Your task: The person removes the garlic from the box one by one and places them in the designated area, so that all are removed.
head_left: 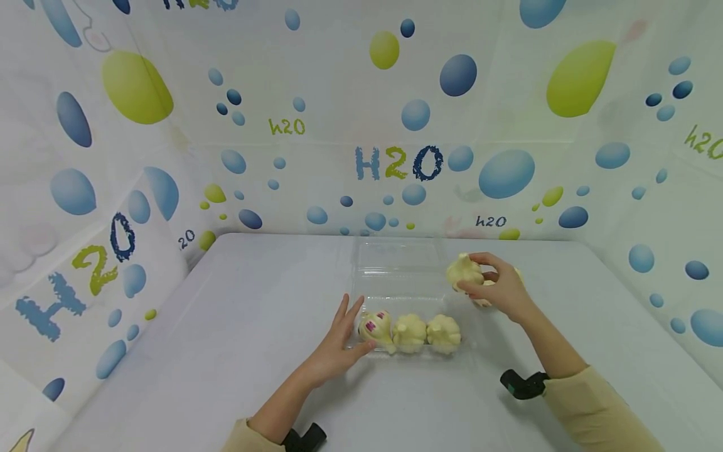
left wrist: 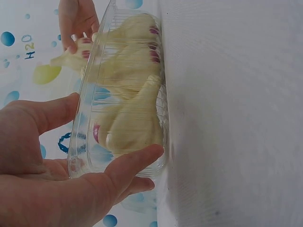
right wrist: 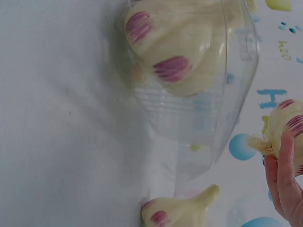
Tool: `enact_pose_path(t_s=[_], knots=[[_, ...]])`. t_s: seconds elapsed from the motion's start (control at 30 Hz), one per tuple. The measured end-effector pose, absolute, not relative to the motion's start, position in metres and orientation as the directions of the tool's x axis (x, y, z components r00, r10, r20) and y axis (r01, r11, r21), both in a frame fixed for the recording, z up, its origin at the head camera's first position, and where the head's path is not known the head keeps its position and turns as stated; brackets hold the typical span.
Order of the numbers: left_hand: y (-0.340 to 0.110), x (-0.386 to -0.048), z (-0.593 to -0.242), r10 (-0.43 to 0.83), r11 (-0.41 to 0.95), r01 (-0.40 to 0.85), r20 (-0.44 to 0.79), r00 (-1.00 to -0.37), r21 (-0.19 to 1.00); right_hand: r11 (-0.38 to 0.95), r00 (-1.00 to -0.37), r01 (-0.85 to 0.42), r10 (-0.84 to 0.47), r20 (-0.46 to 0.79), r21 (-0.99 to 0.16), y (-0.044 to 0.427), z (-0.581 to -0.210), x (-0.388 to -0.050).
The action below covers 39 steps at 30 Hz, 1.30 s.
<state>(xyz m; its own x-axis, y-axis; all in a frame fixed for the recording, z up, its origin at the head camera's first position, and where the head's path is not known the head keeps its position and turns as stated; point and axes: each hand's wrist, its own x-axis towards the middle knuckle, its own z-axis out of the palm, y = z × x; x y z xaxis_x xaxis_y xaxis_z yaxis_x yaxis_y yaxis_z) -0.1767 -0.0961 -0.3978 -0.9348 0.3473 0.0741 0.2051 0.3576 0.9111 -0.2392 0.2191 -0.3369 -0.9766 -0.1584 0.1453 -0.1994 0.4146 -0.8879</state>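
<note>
In the head view my left hand (head_left: 336, 355) rests at the left end of a clear plastic clamshell container (head_left: 418, 356), its fingers straight and spread. The left wrist view shows the thumb by the rim and fingers along the outer wall. Three garlic bulbs lie in a row in the container: left (head_left: 375, 328), middle (head_left: 409, 333) and right (head_left: 444, 333). My right hand (head_left: 503, 285) pinches another garlic bulb (head_left: 463, 273) between thumb and fingers, raised at the container's back right. The right wrist view shows this held bulb (right wrist: 296, 127) with its root tuft.
More garlic (head_left: 482, 302) lies behind the right hand, partly hidden by it; one bulb (right wrist: 177, 213) shows in the right wrist view. The container's lid (head_left: 398, 256) lies folded back toward the printed backdrop (head_left: 322, 182). A white cloth (head_left: 254, 301) covers the table.
</note>
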Motion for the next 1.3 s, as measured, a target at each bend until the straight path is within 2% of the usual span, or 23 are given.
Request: enact_pose_path(t_s=[0.23,0.87,1.3], knots=[[-0.097,-0.176,-0.397,0.346,0.354,0.203,0.074,-0.935,0.913,0.458,-0.981,-0.191,-0.117,0.153,-0.868,0.234,-0.335,-0.239],[-0.097,-0.176,-0.397,0.354,0.363,0.213,0.077,-0.932,0.907,0.446,-0.973,-0.220,-0.039,0.227,-0.867,0.273,-0.335,-0.232],[-0.096,-0.176,-0.397,0.349,0.367,0.201,0.067,-0.935,0.908,0.456,-0.972,-0.191,0.034,0.232,-0.869,0.291,-0.338,-0.233]])
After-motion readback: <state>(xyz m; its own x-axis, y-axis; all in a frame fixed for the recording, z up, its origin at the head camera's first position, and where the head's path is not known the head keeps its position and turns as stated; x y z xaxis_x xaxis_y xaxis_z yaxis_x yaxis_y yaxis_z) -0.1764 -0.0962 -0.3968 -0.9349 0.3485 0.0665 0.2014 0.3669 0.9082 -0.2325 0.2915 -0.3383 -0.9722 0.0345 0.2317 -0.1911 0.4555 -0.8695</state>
